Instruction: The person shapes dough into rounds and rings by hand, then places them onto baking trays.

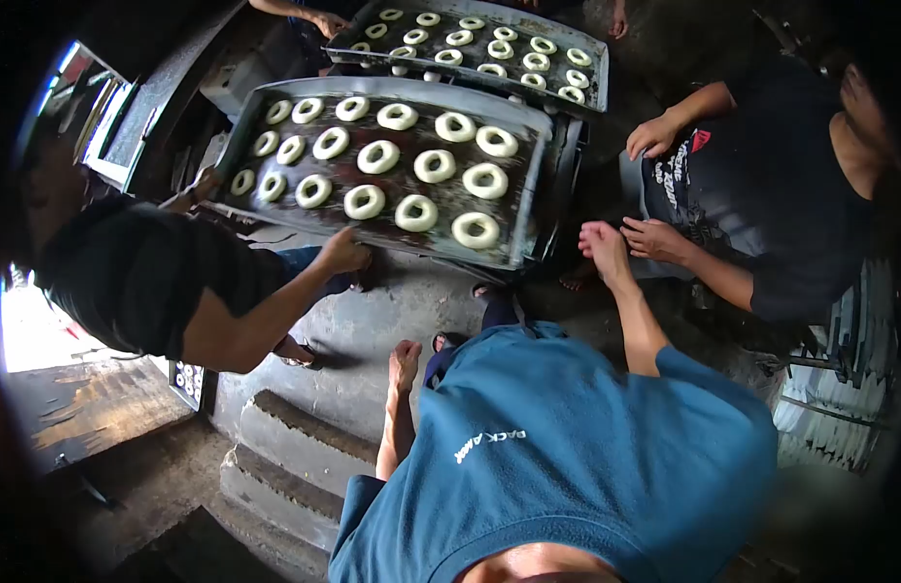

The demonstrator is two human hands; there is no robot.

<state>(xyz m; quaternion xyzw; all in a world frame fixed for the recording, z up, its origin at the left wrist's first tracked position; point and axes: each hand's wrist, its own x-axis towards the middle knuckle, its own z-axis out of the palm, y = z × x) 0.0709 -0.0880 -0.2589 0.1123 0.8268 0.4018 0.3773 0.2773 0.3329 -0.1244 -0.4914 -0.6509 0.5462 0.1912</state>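
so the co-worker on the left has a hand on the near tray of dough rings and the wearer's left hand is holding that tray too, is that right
Not quite: the wearer's left hand is apart from the near tray, as the head view shows. The co-worker on the left does have a hand on that tray of dough rings.

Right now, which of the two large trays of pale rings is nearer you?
The nearer tray is the one held at its edge by the black-shirted person on the left; the farther tray lies beyond it.
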